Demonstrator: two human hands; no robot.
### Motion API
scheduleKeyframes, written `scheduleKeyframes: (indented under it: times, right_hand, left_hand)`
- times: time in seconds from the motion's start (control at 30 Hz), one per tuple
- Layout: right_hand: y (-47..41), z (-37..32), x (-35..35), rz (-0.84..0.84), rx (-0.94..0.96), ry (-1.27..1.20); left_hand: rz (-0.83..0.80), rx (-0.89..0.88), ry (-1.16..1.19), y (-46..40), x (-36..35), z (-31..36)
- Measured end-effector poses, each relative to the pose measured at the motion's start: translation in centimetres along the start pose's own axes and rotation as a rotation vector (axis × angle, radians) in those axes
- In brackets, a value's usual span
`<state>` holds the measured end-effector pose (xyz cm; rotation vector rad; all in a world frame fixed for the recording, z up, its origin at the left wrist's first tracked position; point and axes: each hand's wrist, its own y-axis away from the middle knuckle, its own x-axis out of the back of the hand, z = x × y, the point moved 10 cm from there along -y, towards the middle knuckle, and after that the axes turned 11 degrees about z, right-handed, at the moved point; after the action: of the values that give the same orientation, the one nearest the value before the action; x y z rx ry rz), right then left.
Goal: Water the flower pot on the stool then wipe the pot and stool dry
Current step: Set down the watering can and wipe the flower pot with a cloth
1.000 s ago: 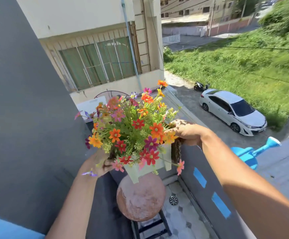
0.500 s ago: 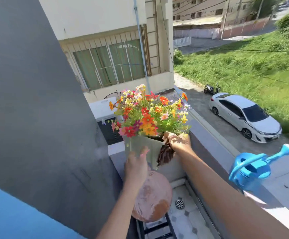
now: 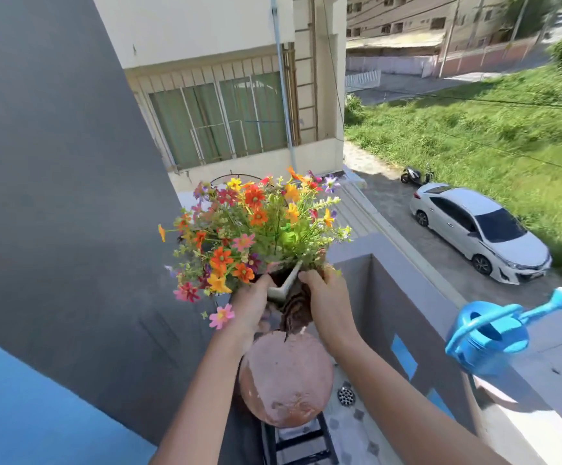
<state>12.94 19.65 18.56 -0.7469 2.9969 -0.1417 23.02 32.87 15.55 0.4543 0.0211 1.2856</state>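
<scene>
A white square flower pot [image 3: 283, 288] full of orange, red, pink and yellow flowers [image 3: 249, 236] is held in the air above the stool. My left hand [image 3: 251, 305] grips its left side. My right hand [image 3: 323, 298] grips its right side together with a brown patterned cloth [image 3: 294, 313] that hangs down between my hands. The round reddish stool seat [image 3: 286, 380] lies just below, bare and mottled with pale patches, on a black frame. A blue watering can [image 3: 489, 337] stands on the balcony ledge to the right, spout pointing right.
A grey wall [image 3: 54, 196] closes off the left side. The grey balcony parapet [image 3: 403, 297] runs along the right, with a tiled floor and round drain [image 3: 346, 395] below. Beyond it lie a street, a white car and grass far below.
The pot has turned in my hands, one corner now facing me. My left hand has shifted up to the rim. The view has swung slightly left.
</scene>
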Motion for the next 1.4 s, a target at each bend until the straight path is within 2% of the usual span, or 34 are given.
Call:
scheduleKeyframes:
  times: [0.13, 0.27, 0.4, 0.57, 0.63, 0.77, 0.9, 1.0, 1.07, 1.2, 1.33, 1.4]
  right_hand:
    - [-2.4, -0.2, 0.7, -0.022, 0.061, -0.023]
    - [-4.5, -1.5, 1.1, -0.027, 0.101, -0.183]
    - [-3.3, -0.9, -0.2, 0.059, 0.144, 0.071]
    - [3.5, -0.3, -3.2, -0.126, 0.337, 0.211]
    - [3.2, 1.6, -2.6, -0.092, 0.316, 0.259]
    - [0.8, 4.0, -1.6, -0.028, 0.156, 0.305]
    - [1.3, 0.1, -2.5, 0.014, 0.282, 0.192]
    - [0.7, -1.9, -2.9, -0.006, 0.277, 0.074]
    - [-1.2, -1.8, -2.1, 0.036, 0.269, 0.106]
    - [-4.8, 1.4, 0.5, 0.137, 0.083, 0.176]
    - [-5.7, 4.4, 1.1, 0.171, -0.005, 0.22]
    - [-6.3, 3.7, 0.5, 0.163, -0.013, 0.23]
  left_hand:
    - [-0.112, 0.062, 0.097, 0.4, -0.4, -0.1]
    - [-0.147, 0.092, 0.116, 0.8, -0.7, -0.3]
    - [-0.125, 0.103, 0.153, 0.1, -0.7, 0.2]
    - [-0.077, 0.135, 0.237, -1.4, 0.4, 0.6]
    - [-0.092, 0.141, 0.248, -1.7, 0.8, 0.4]
    - [-0.121, 0.138, 0.264, -1.7, 0.9, 0.3]
    - [-0.132, 0.124, 0.25, -1.6, 0.4, 0.8]
    - [-0.158, 0.125, 0.238, -0.9, 0.0, 0.7]
    - [-0.193, 0.131, 0.262, -0.5, 0.1, 0.7]
    - [-0.217, 0.131, 0.261, 0.1, 0.5, 1.0]
    - [-0.205, 0.116, 0.244, 0.1, 0.6, 1.4]
    - [-0.198, 0.101, 0.22, -0.1, 0.4, 1.4]
